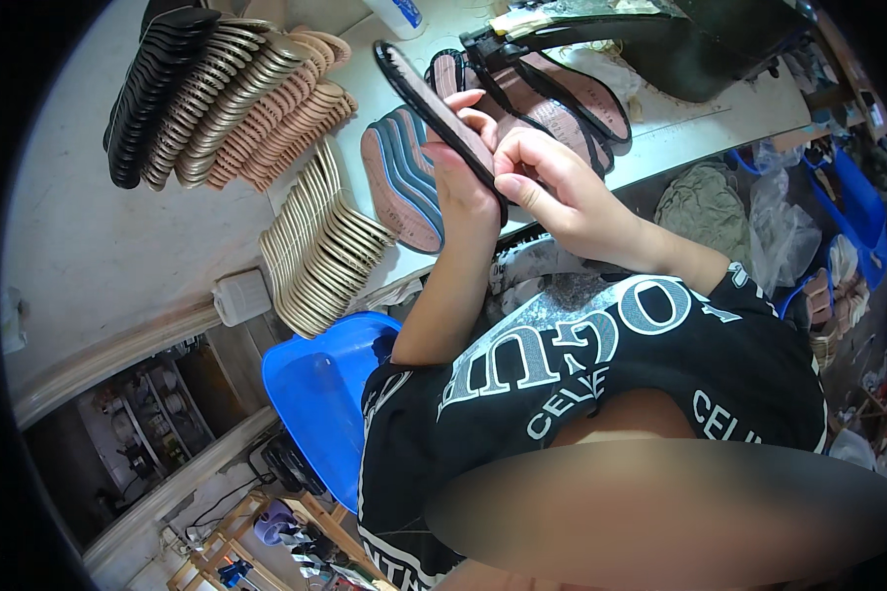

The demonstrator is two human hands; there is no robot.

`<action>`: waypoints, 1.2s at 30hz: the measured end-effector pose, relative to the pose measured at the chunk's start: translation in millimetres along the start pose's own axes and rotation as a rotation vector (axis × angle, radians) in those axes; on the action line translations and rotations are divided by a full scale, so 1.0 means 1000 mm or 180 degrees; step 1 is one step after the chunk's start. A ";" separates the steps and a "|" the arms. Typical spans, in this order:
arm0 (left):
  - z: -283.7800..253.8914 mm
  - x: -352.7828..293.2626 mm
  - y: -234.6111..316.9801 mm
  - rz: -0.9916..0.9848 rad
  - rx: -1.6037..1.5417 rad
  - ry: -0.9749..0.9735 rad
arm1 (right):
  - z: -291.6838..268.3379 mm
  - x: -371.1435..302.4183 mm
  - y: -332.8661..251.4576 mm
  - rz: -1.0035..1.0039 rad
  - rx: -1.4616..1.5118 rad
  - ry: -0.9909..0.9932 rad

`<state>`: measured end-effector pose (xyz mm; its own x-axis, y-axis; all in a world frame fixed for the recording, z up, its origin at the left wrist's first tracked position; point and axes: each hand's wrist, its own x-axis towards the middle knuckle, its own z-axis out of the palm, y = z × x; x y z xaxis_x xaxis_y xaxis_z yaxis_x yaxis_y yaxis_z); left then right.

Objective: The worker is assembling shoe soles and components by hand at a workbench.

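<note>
My left hand [463, 177] is closed round a shoe insole [426, 97] with a black rim and a pinkish face, held tilted above the table. My right hand [557, 187] pinches the rim near the insole's lower end; any small thing between those fingertips is hidden. Just left of my left hand lies an overlapping row of insoles with blue-grey edges [392, 187]. Behind my hands, more black-rimmed pinkish insoles [596, 94] lie on the white table [675, 148], partly covered by my fingers.
Stacked soles in black [133, 118], gold [232, 103] and pink [276, 133] stand at the far left. Nearer is another gold stack [325, 251]. A black machine arm [586, 32] reaches over the table's back. A blue plastic chair [315, 384] stands at my left.
</note>
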<state>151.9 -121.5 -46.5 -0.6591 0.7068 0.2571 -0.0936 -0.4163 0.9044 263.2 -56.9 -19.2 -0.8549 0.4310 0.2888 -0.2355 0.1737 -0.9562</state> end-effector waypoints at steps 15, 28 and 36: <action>0.002 0.000 0.001 0.0029 0.0419 -0.0019 | -0.005 0.002 0.019 0.0745 0.1085 0.0074; -0.009 0.002 -0.009 0.0225 0.0423 0.0013 | 0.002 0.007 0.022 -0.0024 0.0741 0.0355; -0.010 0.007 -0.002 0.0220 0.0746 -0.0379 | -0.025 0.015 0.023 0.1534 0.2568 -0.0354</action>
<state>140.3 -121.7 -50.2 -0.5642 0.7493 0.3466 0.1331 -0.3318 0.9339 256.9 -24.2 -35.4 -0.9728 0.2025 -0.1123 -0.0585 -0.6839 -0.7273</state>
